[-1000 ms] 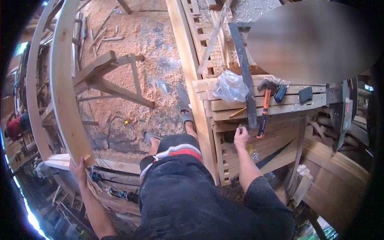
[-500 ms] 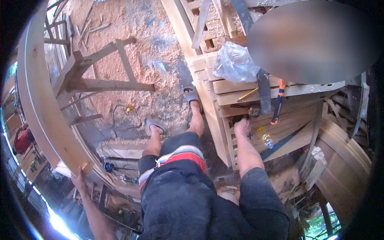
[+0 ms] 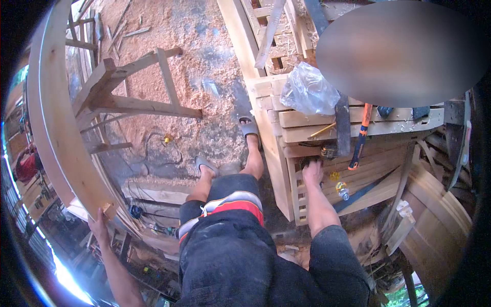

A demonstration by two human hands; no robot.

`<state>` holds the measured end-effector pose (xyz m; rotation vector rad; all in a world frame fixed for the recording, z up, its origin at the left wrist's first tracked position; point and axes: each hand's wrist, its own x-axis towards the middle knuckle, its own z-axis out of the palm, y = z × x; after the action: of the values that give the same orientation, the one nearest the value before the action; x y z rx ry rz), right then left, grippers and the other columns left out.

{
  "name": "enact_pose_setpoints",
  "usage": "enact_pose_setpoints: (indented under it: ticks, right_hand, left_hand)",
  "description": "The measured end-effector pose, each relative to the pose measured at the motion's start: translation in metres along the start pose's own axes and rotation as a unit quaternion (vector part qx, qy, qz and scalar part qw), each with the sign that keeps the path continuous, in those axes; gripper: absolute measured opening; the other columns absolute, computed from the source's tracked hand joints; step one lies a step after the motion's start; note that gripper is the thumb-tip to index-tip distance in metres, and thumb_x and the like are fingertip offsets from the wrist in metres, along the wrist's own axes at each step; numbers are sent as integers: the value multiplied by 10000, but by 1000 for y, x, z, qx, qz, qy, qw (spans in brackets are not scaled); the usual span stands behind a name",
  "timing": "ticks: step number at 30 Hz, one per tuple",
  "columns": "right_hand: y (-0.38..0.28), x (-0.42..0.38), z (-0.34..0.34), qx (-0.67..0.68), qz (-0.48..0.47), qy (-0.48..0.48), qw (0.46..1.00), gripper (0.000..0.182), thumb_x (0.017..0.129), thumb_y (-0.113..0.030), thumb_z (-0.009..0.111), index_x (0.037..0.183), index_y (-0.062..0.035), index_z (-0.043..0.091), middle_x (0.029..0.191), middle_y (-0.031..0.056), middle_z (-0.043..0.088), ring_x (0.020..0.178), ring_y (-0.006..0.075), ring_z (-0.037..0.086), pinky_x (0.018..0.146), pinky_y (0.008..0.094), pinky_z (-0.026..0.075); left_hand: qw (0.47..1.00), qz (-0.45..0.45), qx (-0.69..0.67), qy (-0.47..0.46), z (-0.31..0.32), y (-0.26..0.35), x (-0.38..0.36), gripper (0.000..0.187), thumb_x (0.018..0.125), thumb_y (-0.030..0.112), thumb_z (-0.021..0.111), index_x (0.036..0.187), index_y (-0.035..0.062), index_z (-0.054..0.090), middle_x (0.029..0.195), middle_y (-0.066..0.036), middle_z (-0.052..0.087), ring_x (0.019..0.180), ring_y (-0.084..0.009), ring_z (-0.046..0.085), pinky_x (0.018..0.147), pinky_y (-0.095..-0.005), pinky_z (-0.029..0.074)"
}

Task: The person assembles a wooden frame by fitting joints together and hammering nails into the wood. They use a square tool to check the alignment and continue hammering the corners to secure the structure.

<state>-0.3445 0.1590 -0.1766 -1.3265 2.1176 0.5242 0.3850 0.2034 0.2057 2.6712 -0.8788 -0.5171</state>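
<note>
My left hand [image 3: 99,225] grips the near end of a long wooden plank [image 3: 53,102], which runs up the left edge of the view. My right hand [image 3: 312,173] is at the near side of a stack of wooden boards [image 3: 327,118]. Its fingers are curled around something dark that I cannot make out. A tape measure [image 3: 330,149] lies just right of that hand. A hammer with an orange and black handle [image 3: 363,134] rests across the boards' edge, beside a dark flat bar [image 3: 342,125] and a yellow pencil [image 3: 323,130].
A crumpled clear plastic bag [image 3: 309,90] lies on the boards. A wooden trestle [image 3: 148,105] stands on the shaving-covered floor [image 3: 204,56]. A small clear bottle [image 3: 342,191] and a dark strip [image 3: 365,190] lie on lower boards. Curved panels [image 3: 434,210] stand at right.
The view has shifted slightly, so the bench and tools appear a little lower and to the right. Dark blue items now show beside the hammer. Both hands keep their places.
</note>
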Motion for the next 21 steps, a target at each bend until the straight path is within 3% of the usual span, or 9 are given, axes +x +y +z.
enact_pose_setpoints:
  ticks: [4,10,12,15,17,18,19,20,21]
  right_hand:
    - [2,2,-3,-3,7,-117,993,282,835,-206,591,1029,-23,684,1122,238,635,1052,408,613,925,490,497]
    - [16,12,16,-39,-58,-101,992,246,851,-164,535,995,-25,678,1092,237,645,1046,401,616,901,498,504]
    - [14,2,13,-9,-83,-24,996,220,849,-158,544,980,-42,679,1087,225,646,1042,392,619,897,500,503]
    - [13,-19,-25,78,-75,28,994,189,852,-167,632,1005,-70,685,1007,176,683,923,347,664,841,424,530]
    - [13,-30,-44,275,-8,16,961,222,851,-157,661,1048,-58,685,932,141,714,879,320,688,821,377,537]
    - [24,-31,-36,413,-20,-8,910,197,875,-123,681,1052,-38,684,879,98,731,806,215,705,775,323,541]
    - [22,-41,-46,485,-16,-45,873,196,881,-108,678,1060,-30,677,872,95,728,805,191,699,769,316,544]
    - [7,-55,-71,552,-16,-82,829,195,886,-93,674,1068,-22,670,865,92,726,804,168,694,763,308,546]
    - [-12,-70,-97,615,-18,-122,779,195,892,-79,671,1076,-14,663,858,89,723,803,145,688,757,301,549]
  left_hand:
    - [997,-23,-67,-1,5,3,-1,402,937,234,666,1236,-22,585,1122,-89,650,971,-164,604,838,-306,483]
    - [999,-26,-32,-12,0,12,-5,421,925,244,687,1236,-20,583,1103,-83,648,969,-162,604,848,-301,485]
    - [999,-21,-23,-9,-1,5,-1,433,921,264,694,1226,-23,586,1098,-91,645,976,-172,602,859,-304,483]
    - [999,16,29,39,4,15,-10,485,946,271,662,1288,-51,542,1279,-150,583,1062,-229,600,922,-338,475]
    - [924,191,227,241,15,26,-17,572,918,268,687,1345,-55,485,1279,-152,573,1103,-244,570,973,-353,441]
    - [845,272,316,336,22,34,-24,620,904,267,700,1373,-57,456,1279,-153,568,1123,-251,556,999,-361,424]
    - [934,249,129,220,43,61,-43,608,914,246,677,1386,-58,442,1292,-162,563,1158,-262,545,1032,-374,401]
    - [971,211,-66,95,71,93,-65,597,924,225,655,1399,-59,429,1305,-170,559,1192,-273,533,1065,-387,377]
    - [966,245,-83,-1,101,125,-84,457,935,168,613,1324,-47,508,1254,-156,596,1149,-254,567,1037,-362,405]
